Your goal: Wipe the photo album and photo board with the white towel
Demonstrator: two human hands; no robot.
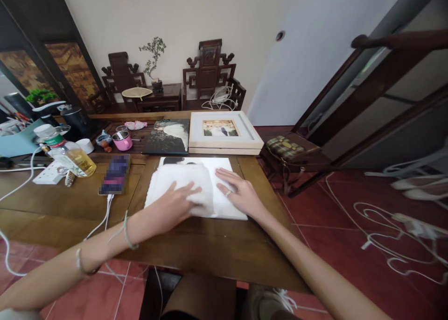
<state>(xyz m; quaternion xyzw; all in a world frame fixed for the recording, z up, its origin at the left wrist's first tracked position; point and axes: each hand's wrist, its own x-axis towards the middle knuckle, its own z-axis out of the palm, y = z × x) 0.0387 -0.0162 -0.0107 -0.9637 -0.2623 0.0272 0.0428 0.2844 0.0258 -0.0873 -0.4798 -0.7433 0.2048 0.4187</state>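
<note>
Left hand [177, 202] lies on a white cloth [202, 195], fingers loosely bent and pressing; can't tell if it pinches it. Right hand [238, 192] is flat and open, holding nothing, palm down on the white print [224, 167], which lies at the table's [210, 252] near middle. Looks like wiping: best with light, even strokes while the right hand pins the sheet. Cloth soft and crumpled, print flat, smooth, rectangular; table dark wood. Behind: pale boxy framed photo [224, 132], dark glossy canvas [168, 136]. Left: phone [115, 173].
</note>
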